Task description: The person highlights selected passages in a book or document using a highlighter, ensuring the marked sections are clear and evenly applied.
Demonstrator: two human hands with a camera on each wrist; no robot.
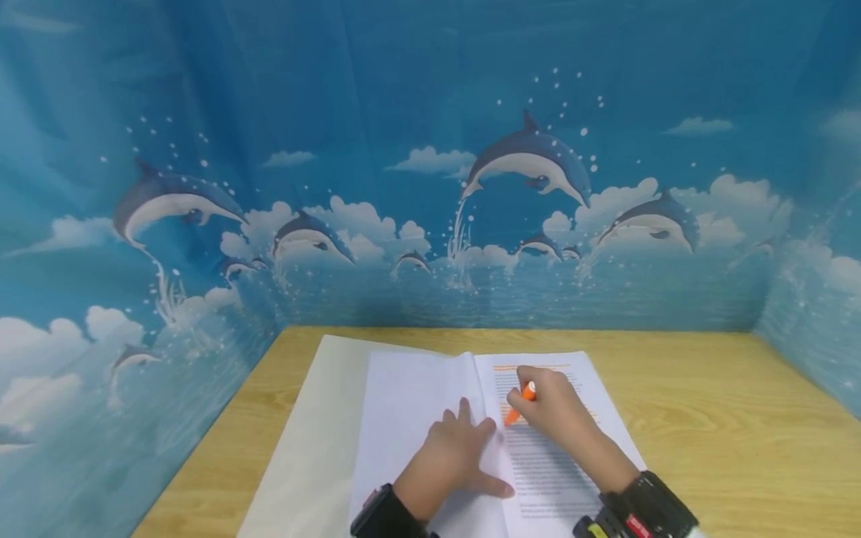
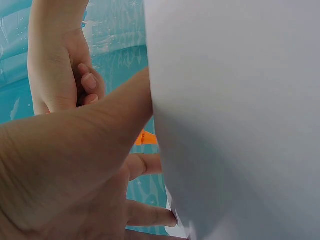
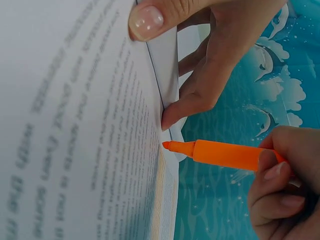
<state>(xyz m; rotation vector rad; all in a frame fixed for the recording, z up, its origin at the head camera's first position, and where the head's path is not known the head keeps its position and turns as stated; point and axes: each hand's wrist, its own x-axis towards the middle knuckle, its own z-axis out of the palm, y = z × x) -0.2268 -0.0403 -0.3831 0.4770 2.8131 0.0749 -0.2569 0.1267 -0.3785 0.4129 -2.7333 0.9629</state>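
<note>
An open booklet (image 1: 403, 396) lies on the table, its left page blank and its right page (image 1: 548, 478) printed with lines of text. Across the lower left page and the fold rests my left hand (image 1: 457, 452), fingers spread, thumb reaching onto the printed page. My right hand (image 1: 554, 403) grips an orange highlighter (image 3: 225, 155) over the right page. In the right wrist view its tip is at the text near the fold; I cannot tell whether it touches. Orange strokes mark several upper lines. The left wrist view shows mostly white page (image 2: 235, 100) beside the left hand.
Beneath the booklet's left side lies a large cream sheet or cover (image 1: 303, 433). The wooden table (image 1: 726, 418) extends to the right. Blue curtains with printed dolphins (image 1: 531, 161) stand behind the table and at both sides.
</note>
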